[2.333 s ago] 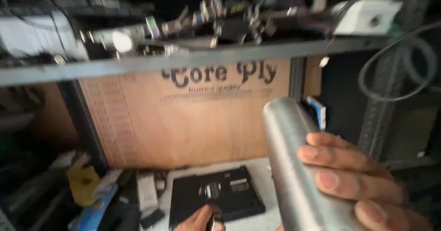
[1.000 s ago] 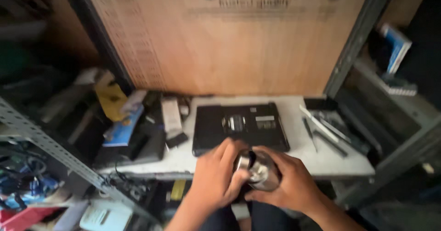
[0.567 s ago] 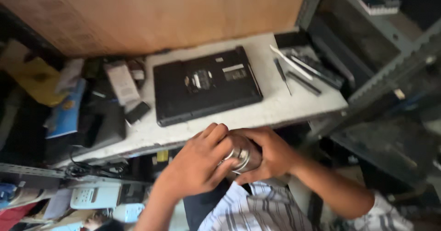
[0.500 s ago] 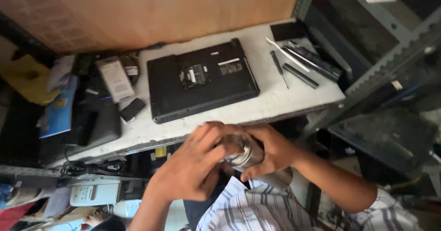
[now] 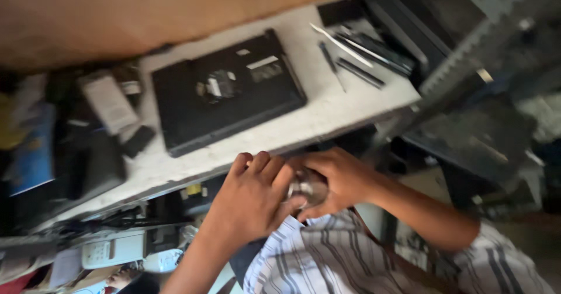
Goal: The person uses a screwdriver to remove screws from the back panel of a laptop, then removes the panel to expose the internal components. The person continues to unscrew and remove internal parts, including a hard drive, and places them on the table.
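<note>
1. The left hand (image 5: 251,197) is wrapped over the top of a shiny metal cylinder (image 5: 305,187), its fingers curled down onto it.
2. The right hand (image 5: 339,177) clasps the same metal cylinder from the other side, fingers closed round its body, so both hands are clamped on it and touch each other.
3. The metal cylinder is held in the air just in front of the near edge of the desk (image 5: 327,116), above the person's striped shirt (image 5: 327,259); only a small bright part of it shows between the fingers.
4. On the desk, beyond the hands, a black laptop (image 5: 225,95) lies bottom side up, with a small opened patch near its middle.
5. To the right of the laptop, several thin dark tools (image 5: 356,51) lie side by side near the desk's far corner, apart from the laptop.
6. To the left of the laptop lie a pale flat box (image 5: 108,101) and a small black block (image 5: 138,141), among other clutter too blurred to tell.
7. A brown board (image 5: 146,7) stands upright behind the desk.
8. Grey metal shelving (image 5: 467,48) rises at the right of the desk.
</note>
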